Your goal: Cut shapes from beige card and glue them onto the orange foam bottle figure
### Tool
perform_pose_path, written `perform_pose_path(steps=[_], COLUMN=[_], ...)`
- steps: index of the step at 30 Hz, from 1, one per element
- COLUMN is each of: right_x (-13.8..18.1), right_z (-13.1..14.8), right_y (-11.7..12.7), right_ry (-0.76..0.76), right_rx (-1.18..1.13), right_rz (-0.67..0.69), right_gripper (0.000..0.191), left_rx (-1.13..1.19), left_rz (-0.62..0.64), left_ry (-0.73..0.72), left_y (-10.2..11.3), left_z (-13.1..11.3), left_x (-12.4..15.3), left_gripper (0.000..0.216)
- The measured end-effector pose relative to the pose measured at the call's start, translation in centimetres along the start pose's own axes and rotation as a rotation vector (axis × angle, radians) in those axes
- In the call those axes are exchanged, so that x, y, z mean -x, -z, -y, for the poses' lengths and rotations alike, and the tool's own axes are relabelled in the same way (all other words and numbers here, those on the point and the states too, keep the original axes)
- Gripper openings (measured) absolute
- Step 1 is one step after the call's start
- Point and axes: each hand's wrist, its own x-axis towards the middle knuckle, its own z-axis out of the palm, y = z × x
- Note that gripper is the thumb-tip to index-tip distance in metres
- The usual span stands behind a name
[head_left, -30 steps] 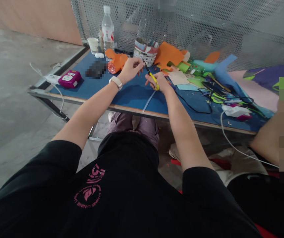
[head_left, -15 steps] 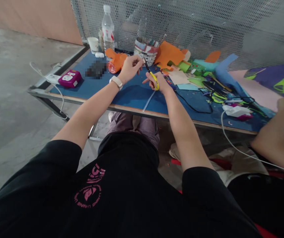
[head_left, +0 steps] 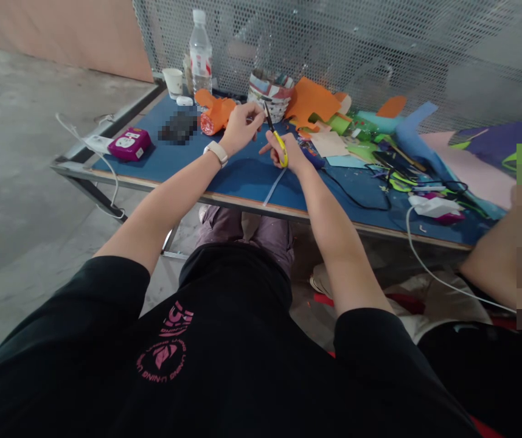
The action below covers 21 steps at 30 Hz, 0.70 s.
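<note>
My right hand [head_left: 289, 149] is closed around yellow-handled scissors [head_left: 282, 153], its fingers in the loops and one finger stretched out to the left. The dark blades point up and away, close to the fingertips of my left hand [head_left: 244, 126]; they look parted. My left hand, with a pale band on its wrist, has its fingers bent together in a pinch. Whatever sits between those fingers is too small to make out. Below the scissors, a thin whitish strip [head_left: 274, 188] lies on the blue tabletop [head_left: 238, 176], reaching the front edge.
Behind my hands stand a paper-wrapped basket [head_left: 270, 97] and an orange paper-covered bottle [head_left: 215, 117]. A water bottle [head_left: 201, 55], paper cup [head_left: 173, 83] and purple pack [head_left: 128, 145] are leftward. Paper scraps [head_left: 329, 144] and a white charger [head_left: 428, 205] lie rightward, beside another person's arm [head_left: 493, 255].
The scissor blades look wider apart than before. Both my hands have barely shifted. The other person's arm at the right has moved slightly and is partly blurred out.
</note>
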Motion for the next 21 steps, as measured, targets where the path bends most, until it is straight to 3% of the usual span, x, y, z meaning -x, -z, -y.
perform_pose_path(steps=[4,7,11,16,21], right_x=[-0.2,-0.4,-0.5,0.1,0.6], right_z=[-1.0,-1.3,-1.3,-0.4,0.2], right_y=[0.1,0.0,0.2,0.8,0.8], right_ry=[0.041,0.039,0.012,-0.012,-0.008], right_rx=[-0.038,-0.034,-0.003,0.017,0.063], right_rz=[-0.003,-0.021,-0.015,0.056,0.028], right_gripper=[0.103,0.102,0.102,0.111,0.112], left_rx=[-0.073,-0.102,-0.098,-0.070,-0.053], left_rz=[0.095,0.063,-0.012,-0.034,-0.014], left_ry=[0.055,0.125,0.163,0.116,0.114], left_y=[0.4,0.2,-0.2,-0.1,-0.1], left_z=[-2.5,-3.0,-1.6,0.0,0.8], left_x=[0.5,0.6,0.2,-0.1,-0.1], left_gripper=[0.054,0.052,0.040,0.035,0.039])
